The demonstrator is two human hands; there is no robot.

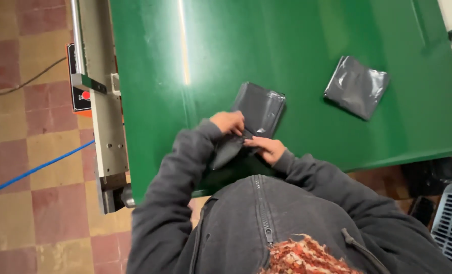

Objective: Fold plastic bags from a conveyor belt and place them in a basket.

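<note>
- Currently left hand [228,122] and right hand [264,147] are both pinching the near edge of a dark grey plastic pouch [257,108], fingers narrow, looks like closing or folding its flap.
- Pouch is lying flat on the green bench [297,45], near edge.
- Next move is probably needing a steady two-handed grip.
- Second grey pouch [356,86] is sitting well apart, to the right.
- Metal rail unit [100,101] is running along the bench's left side; nothing is blocking.

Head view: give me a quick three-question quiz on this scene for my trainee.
1. True or false: the left hand and the right hand both touch the same grey pouch.
2. How many pouches lie on the green table?
3. The second pouch lies: A) on the floor; B) on the table, apart from both hands; C) under the left hand.
Key: 1 true; 2 two; 3 B.
</note>
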